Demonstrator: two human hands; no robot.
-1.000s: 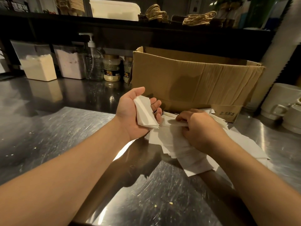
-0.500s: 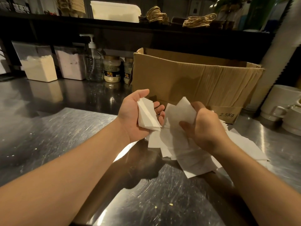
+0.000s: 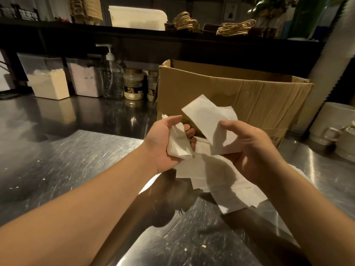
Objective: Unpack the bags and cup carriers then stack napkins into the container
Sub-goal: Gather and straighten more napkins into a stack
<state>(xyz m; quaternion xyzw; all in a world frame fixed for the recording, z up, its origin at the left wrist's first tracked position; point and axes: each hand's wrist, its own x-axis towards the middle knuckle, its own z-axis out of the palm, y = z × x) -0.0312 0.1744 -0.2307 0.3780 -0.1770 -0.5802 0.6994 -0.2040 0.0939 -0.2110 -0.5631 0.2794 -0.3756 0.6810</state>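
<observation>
Napkins (image 3: 209, 121) in both hands

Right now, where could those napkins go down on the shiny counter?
Bare steel counter lies left of the left hand, before the powder tubs and jars. More lies near, between the forearms. It is crowded under the right hand: loose napkins before the cardboard box, cups far right.

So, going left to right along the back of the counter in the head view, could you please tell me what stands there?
Tub of pale powder → tub of pinkish powder → pump bottle → two gold-lidded jars → cardboard box → white mugs.
</observation>
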